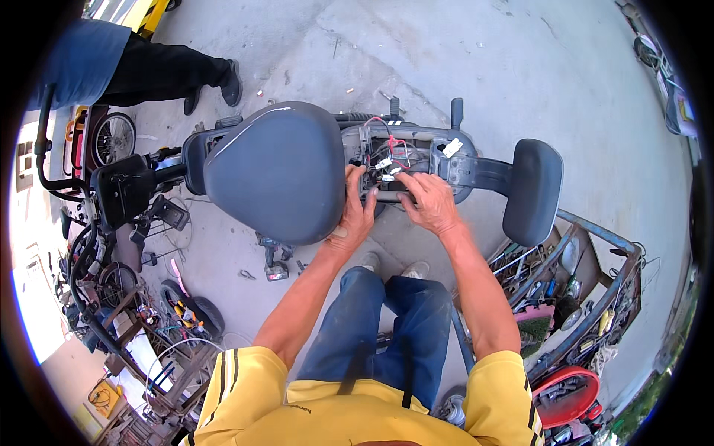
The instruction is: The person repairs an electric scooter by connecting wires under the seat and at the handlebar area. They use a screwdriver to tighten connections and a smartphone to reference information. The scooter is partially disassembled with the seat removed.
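An electric scooter stands crosswise before me, its padded grey seat [275,175] on the left. Right of the seat, an open compartment [439,143] shows red and black wires [398,141] and white plug connectors [383,163]. My left hand [359,212] lies by the seat's right edge. Its thumb and index finger are apart, with their tips beside the dark wires. From the right, my right hand [431,201] reaches over the compartment's near rim, fingers bent, with the fingertips at a small white connector [395,171]. Parts of the fingertips' contact are hidden.
A padded backrest [532,192] rises at the scooter's right end; handlebars [56,178] are left. A cordless drill [274,256] is on the floor. Near right stand a metal tool cart [595,230] and red basin [569,394]. Another person's legs [163,70] show at upper left.
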Available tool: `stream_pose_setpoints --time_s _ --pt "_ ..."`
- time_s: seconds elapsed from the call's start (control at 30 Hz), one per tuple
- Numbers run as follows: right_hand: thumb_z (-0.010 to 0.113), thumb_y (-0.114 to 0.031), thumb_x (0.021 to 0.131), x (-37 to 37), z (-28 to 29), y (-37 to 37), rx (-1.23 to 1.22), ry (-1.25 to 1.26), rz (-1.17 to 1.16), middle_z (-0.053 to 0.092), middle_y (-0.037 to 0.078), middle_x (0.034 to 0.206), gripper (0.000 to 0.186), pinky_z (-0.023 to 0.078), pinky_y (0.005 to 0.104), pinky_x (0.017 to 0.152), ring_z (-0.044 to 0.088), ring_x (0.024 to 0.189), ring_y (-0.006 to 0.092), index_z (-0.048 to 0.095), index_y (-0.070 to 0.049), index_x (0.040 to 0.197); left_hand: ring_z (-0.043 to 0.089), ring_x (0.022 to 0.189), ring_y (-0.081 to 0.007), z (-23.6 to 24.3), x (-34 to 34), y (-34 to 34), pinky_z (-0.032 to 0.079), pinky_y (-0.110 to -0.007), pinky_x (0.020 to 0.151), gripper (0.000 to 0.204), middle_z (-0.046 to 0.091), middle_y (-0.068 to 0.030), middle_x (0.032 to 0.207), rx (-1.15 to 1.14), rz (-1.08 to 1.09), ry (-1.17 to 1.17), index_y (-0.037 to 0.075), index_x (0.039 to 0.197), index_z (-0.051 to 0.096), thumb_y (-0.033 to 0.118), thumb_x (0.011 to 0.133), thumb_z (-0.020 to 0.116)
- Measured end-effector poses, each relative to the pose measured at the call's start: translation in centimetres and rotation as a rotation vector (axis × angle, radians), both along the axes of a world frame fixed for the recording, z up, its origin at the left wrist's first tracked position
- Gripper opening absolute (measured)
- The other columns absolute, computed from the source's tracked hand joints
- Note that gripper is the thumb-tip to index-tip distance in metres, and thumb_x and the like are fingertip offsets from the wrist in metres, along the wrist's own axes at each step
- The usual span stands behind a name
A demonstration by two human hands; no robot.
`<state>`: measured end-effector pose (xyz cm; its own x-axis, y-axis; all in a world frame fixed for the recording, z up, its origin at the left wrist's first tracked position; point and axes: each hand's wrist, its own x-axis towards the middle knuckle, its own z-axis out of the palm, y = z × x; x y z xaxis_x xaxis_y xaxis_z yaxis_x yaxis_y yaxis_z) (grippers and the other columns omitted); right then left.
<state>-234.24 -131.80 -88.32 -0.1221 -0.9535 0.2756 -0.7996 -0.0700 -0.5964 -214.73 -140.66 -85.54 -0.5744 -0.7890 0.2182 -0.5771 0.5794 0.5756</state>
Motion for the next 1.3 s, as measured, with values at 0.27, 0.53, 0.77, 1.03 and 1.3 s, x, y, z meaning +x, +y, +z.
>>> stream_pose_setpoints --time_s 0.27,0.53,0.77,1.03,1.3 --pt "0.083 -0.012 0.074 0.8 -1.8 -0.2 -0.185 0.02 -0.058 0.06 0.004 0.077 0.044 0.047 0.0394 0.062 0.06 0.068 0.0263 0.07 -0.01 0.116 0.061 0.106 -0.0337 -4.5 -4.5 -5.0 0.046 -0.047 0.099 0.051 0.06 -0.0161 0.12 -0.176 0.098 0.15 0.003 0.128 0.062 0.01 0.082 0.083" --pt "0.081 -0.006 0.074 1.2 -3.3 -0.3 -0.327 0.085 -0.086 0.063 0.004 0.076 0.041 0.045 0.0391 0.061 0.062 0.068 0.025 0.071 -0.009 0.113 0.059 0.094 -0.0221 -6.3 -4.1 -4.7 0.046 -0.039 0.091 0.037 0.064 -0.006 0.102 0.012 0.083 0.367 0.006 0.117 0.067 0.009 0.083 0.081" --pt "0.077 -0.005 0.078 1.6 -3.6 0.4 -0.367 0.128 -0.102 0.062 0.005 0.076 0.029 0.049 0.0394 0.065 0.064 0.072 0.0253 0.072 -0.008 0.106 0.055 0.088 -0.0159 -7.3 -3.4 -5.2 0.049 -0.032 0.08 0.034 0.061 -0.0051 0.107 -0.036 0.107 0.483 0.003 0.122 0.062 -0.001 0.089 0.072" --pt "0.08 -0.011 0.088 2.3 -4.0 0.7 -0.37 -0.357 -0.316 0.064 0.005 0.074 0.02 0.048 0.0323 0.057 0.06 0.06 0.0158 0.071 -0.004 0.104 0.058 0.092 -0.019 -8.4 -2.4 -5.4 0.048 -0.034 0.081 0.018 0.059 -0.0061 0.11 -0.203 -0.136 0.53 0.005 0.1 0.072 -0.004 0.085 0.069" --pt "0.076 -0.024 0.093 2.2 -2.9 -2.7 -0.163 -0.237 -0.424 0.074 0.009 0.091 0.019 0.053 0.0399 0.064 0.07 0.07 0.0268 0.071 -0.007 0.102 0.06 0.106 -0.0278 -6.9 -1.8 -5.2 0.047 -0.04 0.094 0.021 0.065 -0.0076 0.111 -0.293 -0.324 0.461 0.007 0.101 0.075 0.002 0.081 0.072"
